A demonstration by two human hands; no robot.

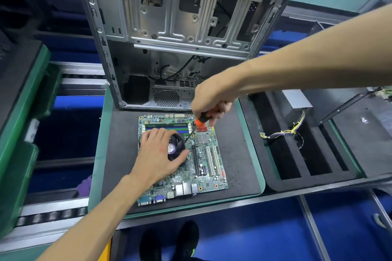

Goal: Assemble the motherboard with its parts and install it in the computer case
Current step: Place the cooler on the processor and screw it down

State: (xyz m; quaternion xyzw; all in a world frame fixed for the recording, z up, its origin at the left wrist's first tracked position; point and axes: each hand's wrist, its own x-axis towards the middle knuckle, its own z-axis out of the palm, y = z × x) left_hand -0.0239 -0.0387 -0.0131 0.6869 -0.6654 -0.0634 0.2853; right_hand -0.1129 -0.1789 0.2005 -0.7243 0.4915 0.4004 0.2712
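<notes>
One board (pixel 192 159) lies flat on the mat (pixel 118 154), just in front of the upright case (pixel 169 34). The left hand (pixel 161 154) curls over the fan (pixel 177 144), holding it down; the right hand (pixel 212 99) grips a screwdriver (pixel 198 125), tip at the fan's corner. I judge the board stiff, light and fragile, best lifted by its bare edges, never by slots or ports. Mat lies open left and right of it; the case's open side faces it, close behind. A tray (pixel 305 154) with wires sits to the right.
</notes>
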